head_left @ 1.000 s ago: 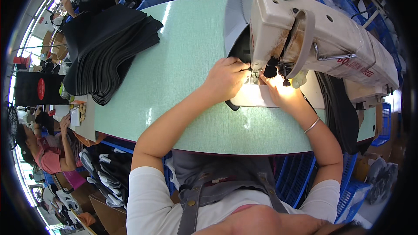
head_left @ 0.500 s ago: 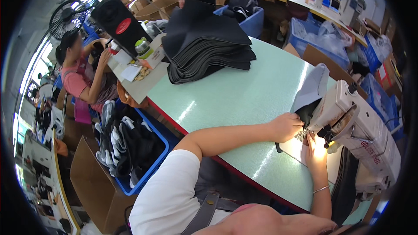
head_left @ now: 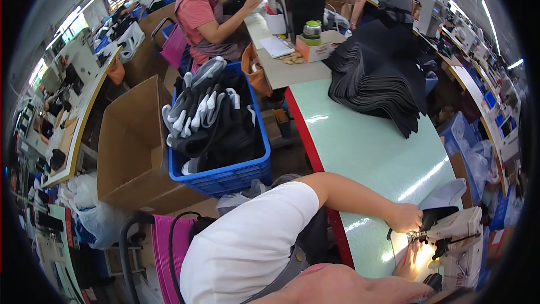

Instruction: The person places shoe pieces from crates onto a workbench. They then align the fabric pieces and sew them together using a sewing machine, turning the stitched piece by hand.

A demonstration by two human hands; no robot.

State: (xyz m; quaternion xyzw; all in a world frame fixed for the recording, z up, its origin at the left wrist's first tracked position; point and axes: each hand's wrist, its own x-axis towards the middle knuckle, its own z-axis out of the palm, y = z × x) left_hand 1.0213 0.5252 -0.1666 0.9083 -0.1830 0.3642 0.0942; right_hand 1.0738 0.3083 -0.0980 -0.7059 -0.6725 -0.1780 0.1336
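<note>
At the lower right, my left hand (head_left: 405,218) rests with curled fingers on a black fabric piece (head_left: 437,215) beside the needle of a white sewing machine (head_left: 464,236). My right hand (head_left: 412,259) lies closer to me on the pale green table (head_left: 365,152), under the machine's lamp. The glare washes out its fingers, and I cannot see what they hold. My left arm in a white sleeve (head_left: 253,236) stretches across the table's red front edge.
A tall stack of black fabric pieces (head_left: 382,73) sits at the table's far end. A blue crate (head_left: 225,175) of black-and-white pieces and an open cardboard box (head_left: 132,146) stand on the floor to my left. A person in a pink shirt (head_left: 202,17) works at the adjoining table.
My view has swung further left and away from the machine, bringing the crate, the box and the co-workers into sight. Both hands stay at the needle.
</note>
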